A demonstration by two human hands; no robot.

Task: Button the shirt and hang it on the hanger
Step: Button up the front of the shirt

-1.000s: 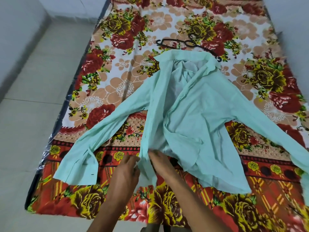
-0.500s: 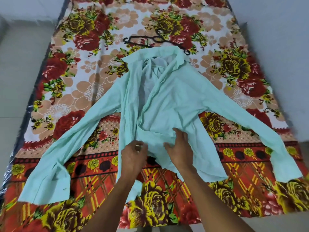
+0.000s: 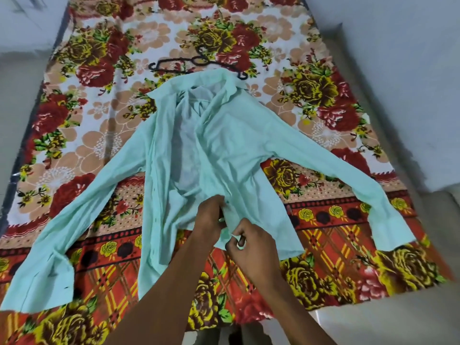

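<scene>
Shirt (image 3: 224, 150), pale mint green, is spread face up on a bed (image 3: 323, 100) covered by a flower-printed sheet, its sleeves thrown out to both sides and its front still open down most of its length, so that the inner back panel is seen between the two front edges. The collar lies at the far end, and just beyond it a black hanger (image 3: 199, 61) is laid flat on the sheet, its near end partly covered by the collar. Both hands are brought together at the lower front of the shirt. The left hand (image 3: 210, 217) is curled over the cloth, and a front edge is gripped in its fingers. The right hand (image 3: 249, 241) is clenched just beside it, and a small fold of the hem is pinched between thumb and fingers. Grey floor (image 3: 15, 100) is seen at the bed's left.
</scene>
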